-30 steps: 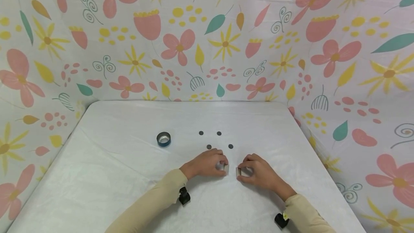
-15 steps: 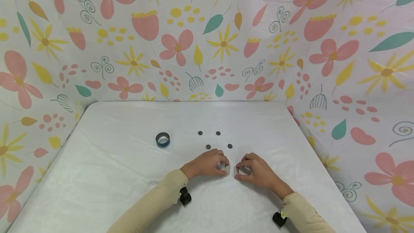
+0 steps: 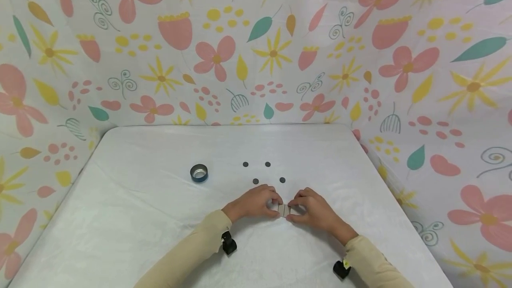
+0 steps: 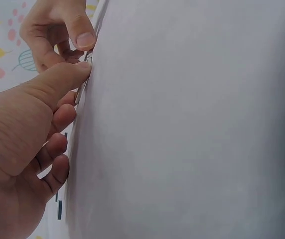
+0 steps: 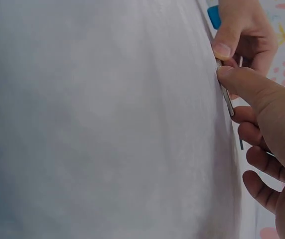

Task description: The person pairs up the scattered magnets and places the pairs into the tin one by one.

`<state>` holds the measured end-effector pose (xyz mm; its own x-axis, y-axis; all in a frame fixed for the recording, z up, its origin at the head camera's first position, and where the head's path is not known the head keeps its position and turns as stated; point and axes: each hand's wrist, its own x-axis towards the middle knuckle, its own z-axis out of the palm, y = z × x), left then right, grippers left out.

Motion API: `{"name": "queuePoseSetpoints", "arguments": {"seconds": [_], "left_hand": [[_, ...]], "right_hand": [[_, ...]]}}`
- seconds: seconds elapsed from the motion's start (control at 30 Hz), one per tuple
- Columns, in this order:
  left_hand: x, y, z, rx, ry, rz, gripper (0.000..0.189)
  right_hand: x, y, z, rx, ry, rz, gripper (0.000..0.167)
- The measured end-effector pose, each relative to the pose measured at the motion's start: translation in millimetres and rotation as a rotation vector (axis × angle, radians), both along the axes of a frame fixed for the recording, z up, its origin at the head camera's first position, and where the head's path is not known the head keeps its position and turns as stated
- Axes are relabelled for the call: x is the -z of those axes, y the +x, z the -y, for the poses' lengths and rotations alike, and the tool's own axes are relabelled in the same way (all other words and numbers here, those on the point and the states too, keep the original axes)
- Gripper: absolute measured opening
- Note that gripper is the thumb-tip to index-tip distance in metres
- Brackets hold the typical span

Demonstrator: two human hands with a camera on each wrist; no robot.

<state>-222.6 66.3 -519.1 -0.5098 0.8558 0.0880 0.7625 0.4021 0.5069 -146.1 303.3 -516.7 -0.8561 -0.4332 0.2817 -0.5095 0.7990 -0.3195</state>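
Observation:
My left hand (image 3: 256, 201) pinches a small, flat, light-grey rectangular piece (image 3: 281, 210) between thumb and fingers. A matching grey piece (image 3: 287, 211) is pinched by my right hand (image 3: 316, 210). The two pieces lie edge to edge at the tabletop, a thin dark line between them. In the left wrist view the left piece (image 4: 78, 94) shows edge-on below the thumb. The right wrist view has the right piece (image 5: 227, 101) as a thin, shiny edge between thumb and fingers. Both thumbs are close together at the near side.
Just beyond the hands lie several dark round discs (image 3: 282, 180) on the white-covered table (image 3: 120, 217). A small round open tin (image 3: 198, 173), blue outside and silvery inside, stands left of them. Flower-patterned cloth (image 3: 216, 57) rises behind the table and along its sides.
My right hand has moved left with its piece, closing the gap to the left piece. The left hand has hardly moved. The head view has shifted slightly.

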Motion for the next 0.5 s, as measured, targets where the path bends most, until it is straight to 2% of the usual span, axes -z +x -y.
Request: {"name": "queuePoseSetpoints", "arguments": {"seconds": [0.27, 0.5], "left_hand": [[-3.3, 1.3, 4.2, -0.007, -0.015, 0.065, 0.032], [-5.2, 1.3, 11.7, 0.011, 0.045, 0.093, 0.039]], "right_hand": [[-0.2, -1.0, 4.4, 0.021, -0.025, 0.056, 0.029], [-1.0, -0.4, 5.8, 0.035, -0.016, 0.016, 0.031]]}}
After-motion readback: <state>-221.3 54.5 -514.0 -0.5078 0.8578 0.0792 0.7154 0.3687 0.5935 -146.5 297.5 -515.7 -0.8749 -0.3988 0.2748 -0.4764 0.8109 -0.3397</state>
